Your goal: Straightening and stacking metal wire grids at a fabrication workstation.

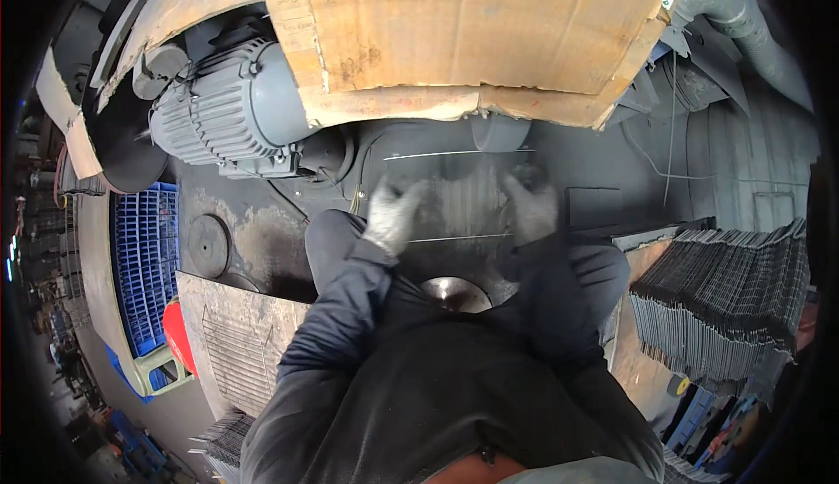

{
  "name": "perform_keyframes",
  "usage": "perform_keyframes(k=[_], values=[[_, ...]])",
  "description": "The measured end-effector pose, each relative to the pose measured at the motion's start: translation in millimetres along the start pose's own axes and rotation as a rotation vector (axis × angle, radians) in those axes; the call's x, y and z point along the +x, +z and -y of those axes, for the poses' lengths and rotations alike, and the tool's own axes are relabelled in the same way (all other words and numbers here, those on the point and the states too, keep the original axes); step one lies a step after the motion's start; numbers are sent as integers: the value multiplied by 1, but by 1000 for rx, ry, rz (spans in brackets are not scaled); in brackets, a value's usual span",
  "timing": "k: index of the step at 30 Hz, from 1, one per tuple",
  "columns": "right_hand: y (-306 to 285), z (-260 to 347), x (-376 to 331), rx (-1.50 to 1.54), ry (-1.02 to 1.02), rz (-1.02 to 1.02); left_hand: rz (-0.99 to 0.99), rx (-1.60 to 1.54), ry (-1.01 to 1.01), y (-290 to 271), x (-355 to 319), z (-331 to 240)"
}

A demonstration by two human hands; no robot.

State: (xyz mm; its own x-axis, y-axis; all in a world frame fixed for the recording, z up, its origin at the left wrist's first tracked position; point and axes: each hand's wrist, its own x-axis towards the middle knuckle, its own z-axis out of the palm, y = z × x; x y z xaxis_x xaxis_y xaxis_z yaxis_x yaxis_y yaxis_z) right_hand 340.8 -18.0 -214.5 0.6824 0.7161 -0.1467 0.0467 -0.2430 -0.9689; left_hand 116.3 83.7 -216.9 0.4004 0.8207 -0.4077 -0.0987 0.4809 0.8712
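Your left hand and right hand, both gloved, grip a wire grid by its side edges. It lies flat btwn them, long wires running left-right. Both hands equally near; fingers curled, blurred.

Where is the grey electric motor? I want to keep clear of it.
In the head view the grey electric motor sits upper left, beyond the left hand, partly under the cardboard sheet.
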Motion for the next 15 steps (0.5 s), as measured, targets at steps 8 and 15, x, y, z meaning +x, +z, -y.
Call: perform_keyframes(k=[8, 15], values=[[-79, 31, 12, 186, 35, -39, 83, 176, 204, 69, 13, 24], [5, 31, -2, 12, -58, 34, -10, -62, -89, -4, -5, -4]])
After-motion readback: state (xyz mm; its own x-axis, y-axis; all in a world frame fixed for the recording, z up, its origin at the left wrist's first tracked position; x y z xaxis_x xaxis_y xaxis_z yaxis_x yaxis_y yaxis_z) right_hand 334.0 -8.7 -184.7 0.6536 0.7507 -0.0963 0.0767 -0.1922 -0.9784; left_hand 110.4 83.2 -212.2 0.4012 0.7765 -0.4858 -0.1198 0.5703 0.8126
